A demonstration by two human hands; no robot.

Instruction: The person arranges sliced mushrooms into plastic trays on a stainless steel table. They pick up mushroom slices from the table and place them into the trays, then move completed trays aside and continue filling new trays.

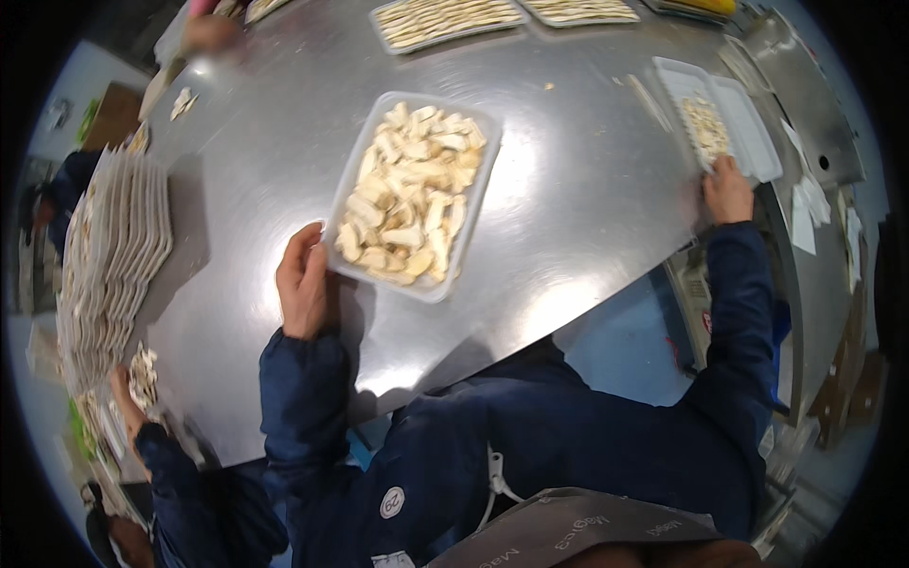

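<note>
A clear plastic tray (490, 153) heaped with pale sliced pieces, apparently mushroom (412, 192), sits before me on the steel table. My left hand (302, 287) is at its near left corner, thumb and fingertips against the rim. Out to the right, my right hand (729, 190) grips the near end of a narrow white tray (671, 78). Small chopped bits (704, 124) lie inside that tray. Its underside is hidden from me, as are some of my right fingertips. Another white tray (746, 121) lies right beside it.
Stacked filled trays (113, 263) stand at the left edge. A co-worker's hand (122, 383) is by loose slices (144, 373); another person's blurred hand (213, 34) is at the far left. Trays of neatly rowed slices (447, 21) line the far side. The steel table's front edge (511, 349) runs before me.
</note>
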